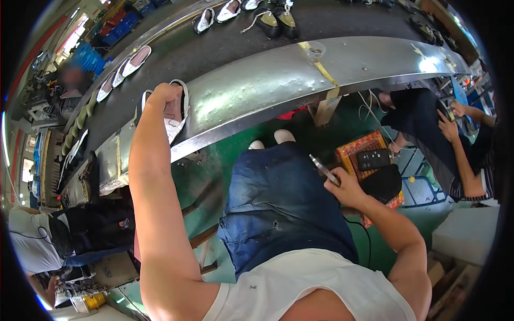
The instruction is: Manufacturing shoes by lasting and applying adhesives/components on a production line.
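My left hand (pixel 168 94) reaches forward to a pair of white shoes on the metal ledge of the bench. Its fingers are closed at the opening of the nearer white shoe (pixel 183 101), which has a pinkish insole. Part of the second white shoe (pixel 145 98) shows to the left, mostly behind my wrist. Above my right thigh, my right hand (pixel 347 187) is closed round a slim silver pen-shaped tool (pixel 323 169). The tool points up and to the left, away from the shoes; its exact kind is not clear.
A dark conveyor belt (pixel 160 69) runs beyond the metal ledge (pixel 251 88), carrying white shoes (pixel 136 61) and black shoes (pixel 277 24). A small clear cup (pixel 315 51) stands on the ledge. Right of my legs is an orange patterned box (pixel 360 145). Co-workers sit at both sides.
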Available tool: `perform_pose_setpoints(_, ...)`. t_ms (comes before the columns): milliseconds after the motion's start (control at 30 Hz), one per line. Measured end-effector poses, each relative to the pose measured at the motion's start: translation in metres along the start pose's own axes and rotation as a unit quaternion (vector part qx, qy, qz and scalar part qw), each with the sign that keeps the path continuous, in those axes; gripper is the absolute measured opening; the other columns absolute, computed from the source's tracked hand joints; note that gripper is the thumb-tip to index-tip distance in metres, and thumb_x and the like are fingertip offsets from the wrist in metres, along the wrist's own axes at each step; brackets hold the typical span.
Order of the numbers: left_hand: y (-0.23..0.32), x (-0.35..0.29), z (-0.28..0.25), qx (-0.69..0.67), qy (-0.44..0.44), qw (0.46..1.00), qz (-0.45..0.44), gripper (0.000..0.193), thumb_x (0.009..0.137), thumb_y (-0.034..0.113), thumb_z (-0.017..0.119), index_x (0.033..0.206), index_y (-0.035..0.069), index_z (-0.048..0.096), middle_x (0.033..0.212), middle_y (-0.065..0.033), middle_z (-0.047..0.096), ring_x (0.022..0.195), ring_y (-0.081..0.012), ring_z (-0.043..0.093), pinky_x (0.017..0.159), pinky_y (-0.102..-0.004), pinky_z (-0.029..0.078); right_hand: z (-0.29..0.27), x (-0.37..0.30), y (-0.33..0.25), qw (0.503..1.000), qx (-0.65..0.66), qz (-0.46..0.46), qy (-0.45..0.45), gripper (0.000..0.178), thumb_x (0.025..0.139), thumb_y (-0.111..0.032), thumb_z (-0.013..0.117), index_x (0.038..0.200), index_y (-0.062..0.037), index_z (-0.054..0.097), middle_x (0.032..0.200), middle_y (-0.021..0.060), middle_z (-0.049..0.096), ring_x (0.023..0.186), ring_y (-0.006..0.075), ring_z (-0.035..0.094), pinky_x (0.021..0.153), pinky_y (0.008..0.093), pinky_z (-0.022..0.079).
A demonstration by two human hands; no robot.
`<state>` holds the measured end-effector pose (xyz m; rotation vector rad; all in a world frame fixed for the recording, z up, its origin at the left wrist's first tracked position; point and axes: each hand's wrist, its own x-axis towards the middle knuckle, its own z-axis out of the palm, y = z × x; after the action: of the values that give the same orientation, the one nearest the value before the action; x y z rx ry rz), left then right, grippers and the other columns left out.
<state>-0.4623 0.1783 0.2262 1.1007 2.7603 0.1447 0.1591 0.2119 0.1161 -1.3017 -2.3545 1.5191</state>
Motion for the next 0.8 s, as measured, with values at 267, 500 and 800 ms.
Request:
perform_pose_setpoints(267,0.045,-0.158,-0.012,-0.408,0.093,0.9,0.123,0.066,0.089,0.031,0.071,0.144,0.001,0.05,0.13,-0.0194,0.065,0.118,-0.0257,0.062,0.103,-0.0376,0.046,0.005,0.011,0.004,0.998,-0.01,-0.065,-0.018,0.039,0.092,-0.03,0.07,0.113,-0.0001,0.057,0.094,0.0211,0.067,0.089,0.0361,0.067,0.08,0.0425,0.051)
perform_pose_setpoints(500,0.11,-0.37,0.169,-0.458,0.152,0.832,0.275,0.107,0.069,0.006,0.086,0.155,-0.004,0.022,0.149,-0.0208,0.039,0.14,-0.0328,0.042,0.114,-0.0418,0.037,0.044,0.047,-0.033,0.962,0.169,-0.205,-0.066,0.029,0.102,-0.03,0.059,0.109,-0.002,0.059,0.086,0.0052,0.063,0.08,0.0146,0.06,0.077,0.0314,0.05)
perform_pose_setpoints(800,0.123,-0.418,0.191,-0.45,0.02,0.829,0.331,0.117,0.07,0.019,0.089,0.156,-0.004,0.014,0.148,-0.0226,0.037,0.137,-0.0393,0.042,0.116,-0.0454,0.031,0.079,0.007,-0.029,0.936,0.197,-0.261,-0.132,0.049,0.102,-0.037,0.059,0.131,0.0012,0.049,0.119,0.0155,0.064,0.109,0.023,0.063,0.096,0.036,0.048)
